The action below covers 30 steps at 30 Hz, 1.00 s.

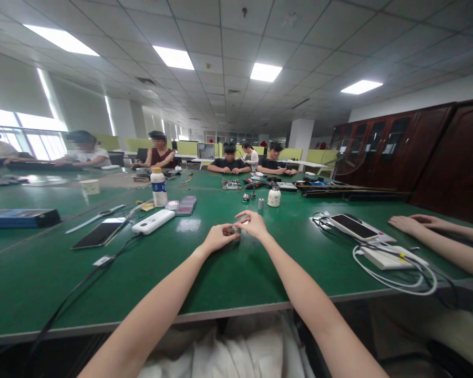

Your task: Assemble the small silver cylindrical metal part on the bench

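Note:
My left hand (219, 238) rests low over the green table (220, 283), its fingers closed on the side of a small metallic cylinder (236, 230). From the right, my right hand (253, 224) reaches to the top of the same cylinder with thumb and fingers bent around it. Fingers hide part of the cylinder. Just beyond my hands stand a small silver cylinder (260, 203) and a round white jar (274, 196). Small dark metal parts (246, 197) lie behind them.
At left are a bottle (158, 188), a white power strip (153, 221), a phone (100, 232) and a watch (104, 213). At right, cables surround a phone (353, 227) and a white box (394, 256), near another person's hands (410, 224). Several people sit beyond.

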Tool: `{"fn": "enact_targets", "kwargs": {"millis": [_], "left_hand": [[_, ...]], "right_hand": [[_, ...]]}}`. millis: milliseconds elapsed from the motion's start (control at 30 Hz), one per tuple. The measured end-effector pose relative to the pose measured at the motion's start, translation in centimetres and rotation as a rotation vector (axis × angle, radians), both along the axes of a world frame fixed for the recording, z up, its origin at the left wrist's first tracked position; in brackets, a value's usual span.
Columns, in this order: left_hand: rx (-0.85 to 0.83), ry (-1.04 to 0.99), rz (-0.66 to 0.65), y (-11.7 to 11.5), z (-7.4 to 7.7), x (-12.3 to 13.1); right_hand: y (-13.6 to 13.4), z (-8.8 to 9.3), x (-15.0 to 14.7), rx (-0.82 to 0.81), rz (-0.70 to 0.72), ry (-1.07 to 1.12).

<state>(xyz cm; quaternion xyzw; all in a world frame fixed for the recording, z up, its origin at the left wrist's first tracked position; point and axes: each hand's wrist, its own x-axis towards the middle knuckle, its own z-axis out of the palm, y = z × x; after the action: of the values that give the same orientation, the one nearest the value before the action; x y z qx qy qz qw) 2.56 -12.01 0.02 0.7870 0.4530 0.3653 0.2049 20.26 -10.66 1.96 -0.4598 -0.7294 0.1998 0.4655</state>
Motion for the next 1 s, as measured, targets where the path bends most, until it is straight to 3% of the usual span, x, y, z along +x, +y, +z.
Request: {"fn": "enact_targets", "kwargs": {"millis": [300,467,733,1000], "left_hand": [[0.017,0.034,0.036,0.3,-0.3,0.1],[0.075,0.082,0.104,0.7,-0.6,0.1],[0.117,0.125,0.145,0.8,-0.8,0.1],[0.125,0.144,0.151,0.6,-0.6,0.0]], "right_hand": [[0.8,0.5,0.5,0.094,-0.077,0.093],[1.5,-0.2,2.1,0.019,-0.166,0.019],[2.2,-2.3,2.9,-0.089,-0.145,-0.13],[2.7,-3.0,3.4,-0.151,-0.133,-0.173]]}}
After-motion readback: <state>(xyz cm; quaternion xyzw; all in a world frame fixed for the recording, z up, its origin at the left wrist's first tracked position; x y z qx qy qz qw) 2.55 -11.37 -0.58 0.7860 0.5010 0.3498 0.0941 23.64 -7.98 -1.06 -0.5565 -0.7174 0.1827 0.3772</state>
